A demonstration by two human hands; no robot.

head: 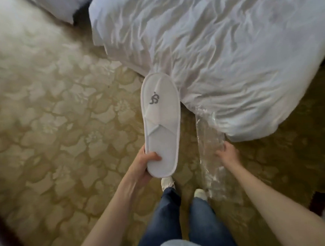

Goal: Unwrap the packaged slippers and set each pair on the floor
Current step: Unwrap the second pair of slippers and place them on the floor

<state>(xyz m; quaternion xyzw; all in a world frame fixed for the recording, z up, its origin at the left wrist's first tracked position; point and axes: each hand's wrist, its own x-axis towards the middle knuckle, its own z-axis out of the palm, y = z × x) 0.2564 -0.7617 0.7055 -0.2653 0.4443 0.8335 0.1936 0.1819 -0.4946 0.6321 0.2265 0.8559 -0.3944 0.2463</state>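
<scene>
Gripping the heel end of a white slipper (pixel 161 123), the L hand (pixel 147 164) has its thumb on top and the other fingers curled under.

Head view, the only one. The slipper is flat, its upper pressed down in creased folds, w/ a grey logo near the toe. It's held in the air over the carpet (pixel 54 119), out of its wrapper. The toe points away from the person, and its tip overlaps the near-left corner of the duvet (pixel 229 53) as seen from here. Can't tell whether a 2nd slipper lies under it.

The R hand (pixel 228 154), well apart to the right, grips the clear plastic wrapper (pixel 208 135). Its fingers are curled into the film, though blur hides exactly how they lie. The wrapper is a long crinkled strip running from the duvet's near edge, past the hand, down to beside the right shoe (pixel 200 193). The carpet shows through it.

The duvet is white and rumpled, fills the top-right corner and hangs toward the carpet. The carpet is gold-beige w/ a leaf pattern. At the bottom are blue jeans (pixel 168 216). The pale left shoe (pixel 167 181) shows just below the slipper's heel. Dark furniture (pixel 320 201) sits at the right edge, blurred.
</scene>
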